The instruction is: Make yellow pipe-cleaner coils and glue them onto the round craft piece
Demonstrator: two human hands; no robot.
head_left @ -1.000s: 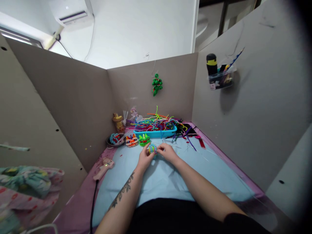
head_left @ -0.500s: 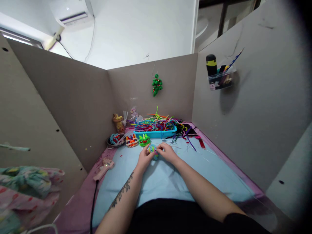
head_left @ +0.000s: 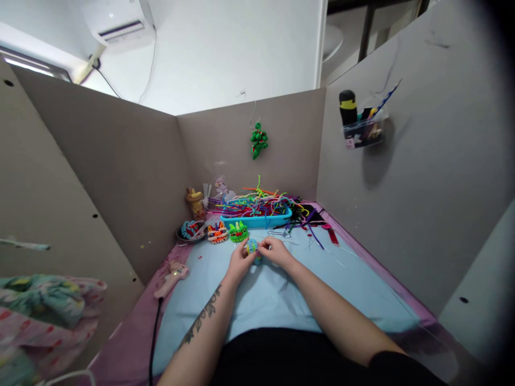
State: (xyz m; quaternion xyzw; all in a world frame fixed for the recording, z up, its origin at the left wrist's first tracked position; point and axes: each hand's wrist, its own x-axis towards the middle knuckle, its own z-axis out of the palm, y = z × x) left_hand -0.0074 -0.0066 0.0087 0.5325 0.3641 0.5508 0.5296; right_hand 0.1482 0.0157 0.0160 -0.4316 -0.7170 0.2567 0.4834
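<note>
Between my two hands is a small blue pipe-cleaner figure [head_left: 252,247] with yellow and green bits. My left hand [head_left: 240,259] grips its left side, thumb in front. The fingers of my right hand [head_left: 275,251] are pinched together at its right edge; whether they hold a separate small piece is too fine to make out. Just beyond my left hand sit a finished-looking green pipe-cleaner head [head_left: 238,231] with red and white face parts and an orange-and-white one [head_left: 218,233].
A blue tray [head_left: 257,221] heaped with coloured pipe cleaners stands behind my hands. Pliers-like metal tools [head_left: 279,233] lie right of it. A pink glue gun [head_left: 172,280] with a black cord rests at left, near a dark bowl [head_left: 180,232]. Grey panels enclose the table.
The blue figure has turned slightly between my fingers, so less of its pink part shows. Both hands stay in nearly the same place.
</note>
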